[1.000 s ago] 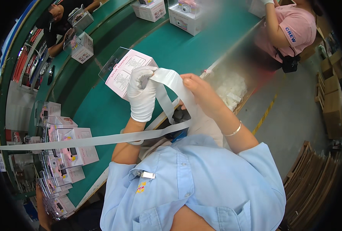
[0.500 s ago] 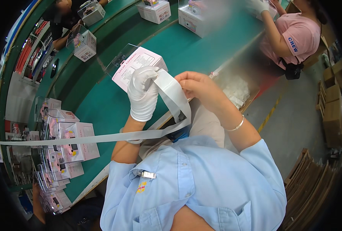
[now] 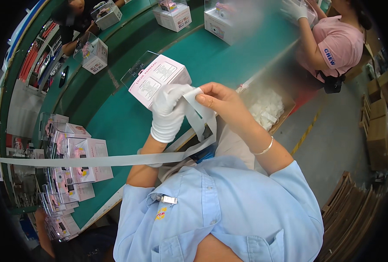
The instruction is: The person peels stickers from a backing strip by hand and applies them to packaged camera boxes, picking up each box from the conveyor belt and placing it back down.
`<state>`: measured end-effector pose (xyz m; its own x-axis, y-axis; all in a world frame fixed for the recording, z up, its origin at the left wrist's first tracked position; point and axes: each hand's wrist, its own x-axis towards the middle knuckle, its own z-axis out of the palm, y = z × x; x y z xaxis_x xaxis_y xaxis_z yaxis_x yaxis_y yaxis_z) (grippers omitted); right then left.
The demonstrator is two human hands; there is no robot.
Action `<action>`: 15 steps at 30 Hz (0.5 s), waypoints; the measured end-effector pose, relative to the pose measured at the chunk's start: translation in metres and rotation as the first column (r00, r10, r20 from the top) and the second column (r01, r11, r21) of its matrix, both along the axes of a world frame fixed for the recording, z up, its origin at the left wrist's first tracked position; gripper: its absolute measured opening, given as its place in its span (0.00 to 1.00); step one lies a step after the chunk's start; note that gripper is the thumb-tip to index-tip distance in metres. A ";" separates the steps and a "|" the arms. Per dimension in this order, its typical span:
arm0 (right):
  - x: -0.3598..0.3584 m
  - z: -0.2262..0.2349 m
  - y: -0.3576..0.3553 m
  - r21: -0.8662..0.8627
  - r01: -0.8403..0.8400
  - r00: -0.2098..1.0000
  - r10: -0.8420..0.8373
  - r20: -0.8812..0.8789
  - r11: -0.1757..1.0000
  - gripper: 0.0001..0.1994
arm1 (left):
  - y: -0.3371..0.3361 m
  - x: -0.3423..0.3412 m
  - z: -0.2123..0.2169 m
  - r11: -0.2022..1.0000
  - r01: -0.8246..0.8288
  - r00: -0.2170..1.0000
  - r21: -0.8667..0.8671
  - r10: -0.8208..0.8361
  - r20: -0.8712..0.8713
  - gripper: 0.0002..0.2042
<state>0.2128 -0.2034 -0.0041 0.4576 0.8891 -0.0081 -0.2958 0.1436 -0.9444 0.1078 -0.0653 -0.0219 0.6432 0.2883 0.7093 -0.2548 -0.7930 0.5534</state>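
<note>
A pink-and-white box with a clear plastic top (image 3: pixel 159 78) is being held above the green conveyor belt (image 3: pixel 229 61), tilted, its printed face turned up. It is being gripped from below by the left hand (image 3: pixel 170 111), which is covered by a white glove and is closed around the box's near corner; that corner is being hidden by the glove. A long grey-white strip (image 3: pixel 93 160) is being pinched at its upper end by the bare right hand (image 3: pixel 222 102), thumb and fingers closed on it right beside the glove. From there the strip is being looped down and carried far to the left, where its end is being cut off by the dark rim of the view. Whether the strip is touching the box cannot be told, since the hands are covering the spot.

To the left, similar boxes (image 3: pixel 78 159) are being kept in stacks, the lower ones being partly lost in shadow. On the right, a tray of small white pieces (image 3: pixel 266 109) is being partly blurred. Another person's pink sleeve (image 3: pixel 340 41) is being shown at the upper right.
</note>
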 end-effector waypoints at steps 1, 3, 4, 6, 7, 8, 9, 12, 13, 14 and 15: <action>-0.001 -0.004 0.002 0.001 -0.002 1.000 0.002 0.003 1.000 0.10 | -0.004 -0.001 -0.002 1.000 -0.002 1.000 0.001 0.002 0.003 0.11; -0.003 -0.010 0.004 0.034 0.067 0.995 -0.069 0.077 0.997 0.08 | -0.014 -0.006 -0.007 0.967 0.023 0.996 -0.253 -0.043 -0.073 0.09; -0.005 -0.010 0.005 0.033 0.064 0.995 -0.067 0.079 0.997 0.08 | -0.016 -0.007 -0.009 0.948 0.019 0.993 -0.319 -0.056 -0.106 0.08; -0.008 -0.010 0.006 0.093 0.151 0.984 -0.158 0.083 0.984 0.09 | -0.017 -0.009 -0.008 0.932 0.016 0.989 -0.362 -0.069 -0.133 0.08; -0.008 -0.010 0.007 0.092 0.146 0.984 -0.154 0.085 0.985 0.09 | -0.017 -0.010 -0.008 0.915 0.013 0.983 -0.403 -0.085 -0.161 0.08; -0.008 -0.010 0.007 0.066 0.163 0.980 -0.170 0.105 0.984 0.08 | -0.017 -0.011 -0.006 0.914 0.011 0.984 -0.404 -0.082 -0.159 0.08; -0.009 -0.010 0.007 0.038 0.180 0.975 -0.184 0.124 0.983 0.08 | -0.017 -0.014 -0.005 0.906 0.024 0.976 -0.423 -0.114 -0.188 0.08; -0.011 -0.001 0.006 -0.005 0.099 0.992 -0.099 0.073 0.995 0.07 | -0.015 -0.018 -0.004 0.870 0.070 0.964 -0.488 -0.185 -0.192 0.08; -0.012 -0.002 0.006 -0.007 0.097 0.993 -0.096 0.073 0.995 0.07 | -0.014 -0.019 -0.004 0.841 0.103 0.960 -0.531 -0.224 -0.168 0.08; -0.012 -0.004 0.007 0.005 0.102 0.993 -0.102 0.060 0.995 0.07 | -0.014 -0.020 -0.005 0.840 0.102 0.960 -0.534 -0.223 -0.167 0.08; -0.013 -0.005 0.007 0.019 0.109 0.993 -0.109 0.048 0.994 0.07 | -0.014 -0.021 -0.005 0.818 0.092 0.955 -0.567 -0.235 -0.184 0.08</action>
